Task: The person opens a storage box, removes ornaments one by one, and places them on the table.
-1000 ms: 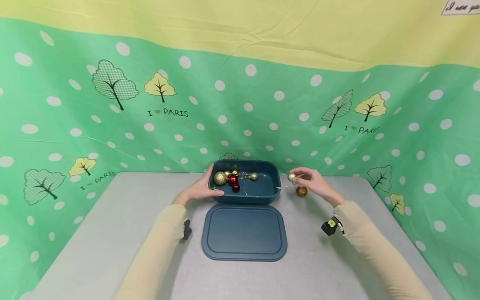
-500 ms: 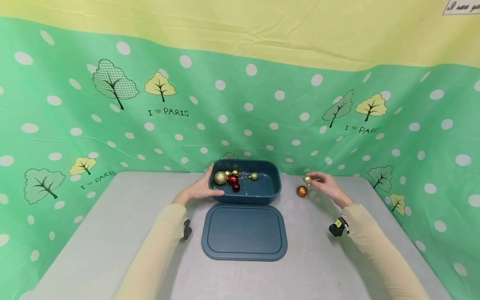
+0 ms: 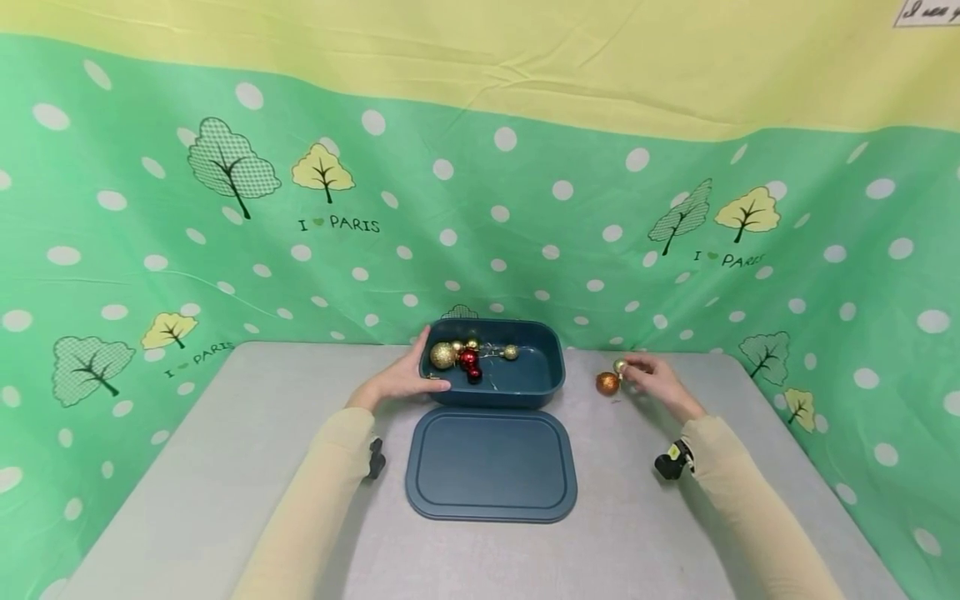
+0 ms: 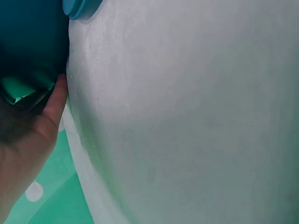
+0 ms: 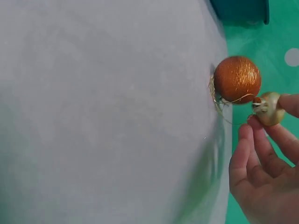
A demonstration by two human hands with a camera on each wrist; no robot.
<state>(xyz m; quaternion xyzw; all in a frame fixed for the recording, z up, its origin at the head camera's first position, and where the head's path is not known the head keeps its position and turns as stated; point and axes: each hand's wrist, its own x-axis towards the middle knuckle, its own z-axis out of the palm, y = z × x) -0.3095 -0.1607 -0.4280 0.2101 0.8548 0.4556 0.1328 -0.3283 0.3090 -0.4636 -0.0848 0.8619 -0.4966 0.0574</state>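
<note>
A dark blue rectangular box (image 3: pixel 501 399) stands open at the table's back. My left hand (image 3: pixel 397 379) grips its left end, thumb along the front wall and fingers at the back corner. To the right of the box, my right hand (image 3: pixel 662 385) pinches a small pale gold bauble (image 5: pixel 271 112) between thumb and fingers. An orange bauble (image 5: pixel 237 80) with a gold string loop lies on the table just beside it. Inside the box, at the left, are a large glittery gold bauble (image 3: pixel 442 355), shiny red baubles (image 3: pixel 468 359) and several small gold ones.
A blue lid (image 3: pixel 491 463) lies flat on the grey table (image 3: pixel 637 533), directly in front of the box. Behind the table hangs a green and yellow printed cloth (image 3: pixel 480 233), which also runs along both sides.
My right hand has moved away from the box to the right with the small gold bauble, then down beside the orange one. The left hand has stayed on the box.
</note>
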